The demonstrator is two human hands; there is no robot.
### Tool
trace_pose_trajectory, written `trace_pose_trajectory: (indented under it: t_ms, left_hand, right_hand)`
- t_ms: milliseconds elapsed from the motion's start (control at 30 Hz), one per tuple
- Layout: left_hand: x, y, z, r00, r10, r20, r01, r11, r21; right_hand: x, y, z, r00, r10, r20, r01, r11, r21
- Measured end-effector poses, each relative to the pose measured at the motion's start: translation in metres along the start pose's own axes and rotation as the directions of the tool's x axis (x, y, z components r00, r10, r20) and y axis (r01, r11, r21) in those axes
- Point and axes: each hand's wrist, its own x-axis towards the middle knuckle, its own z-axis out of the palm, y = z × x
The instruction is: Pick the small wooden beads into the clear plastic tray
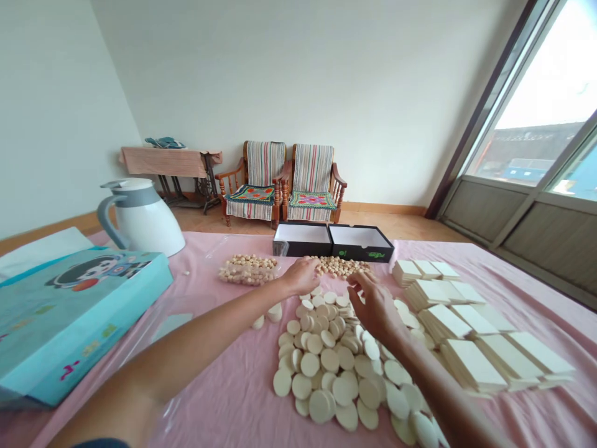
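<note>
A heap of small round wooden beads [344, 267] lies on the pink cloth. My left hand [302, 275] reaches to its left edge, fingers drawn together and bent down; whatever they hold is hidden. At the heap's near right side is my right hand [375, 306], fingers curved and thumb apart, with nothing visible between them. Below both hands spreads a large pile of flat, pale wooden discs [330, 359]. More beads fill a clear plastic tray [249, 271] left of my left hand. A few discs [274, 312] stand stacked under my left forearm.
Two black open boxes [359, 252] with white insides stand behind the beads. Stacks of pale rectangular blanks [471, 361] line the right. A light-blue box [88, 311] and a white jug [149, 218] occupy the left. Two wooden chairs [311, 186] stand beyond the table.
</note>
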Motion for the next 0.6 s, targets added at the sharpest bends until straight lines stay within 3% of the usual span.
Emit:
trace_pose_trajectory:
  t_ms: [100,200,367,500,600]
  left_hand:
    - [0.030,-0.005,0.020,0.995,-0.102,-0.013,0.103,0.994,0.030]
    - [0.048,-0.011,0.034,0.984,-0.179,-0.017,0.180,0.982,0.053]
    - [0.065,-0.018,0.046,0.972,-0.233,-0.018,0.233,0.970,0.075]
    - [0.071,-0.016,0.053,0.972,-0.231,-0.039,0.233,0.970,0.075]
    - [0.074,-0.014,0.057,0.979,-0.203,-0.034,0.205,0.976,0.069]
  right_hand:
    - [0.030,0.028,-0.001,0.993,0.073,0.095,-0.060,0.989,-0.133]
    - [0.064,0.061,0.006,0.938,0.291,0.187,-0.217,0.916,-0.338]
    - [0.099,0.107,0.024,0.872,0.462,0.162,-0.367,0.837,-0.407]
    - [0.107,0.122,0.037,0.837,0.527,0.147,-0.433,0.802,-0.412]
    - [0.107,0.120,0.045,0.846,0.508,0.163,-0.414,0.818,-0.399]
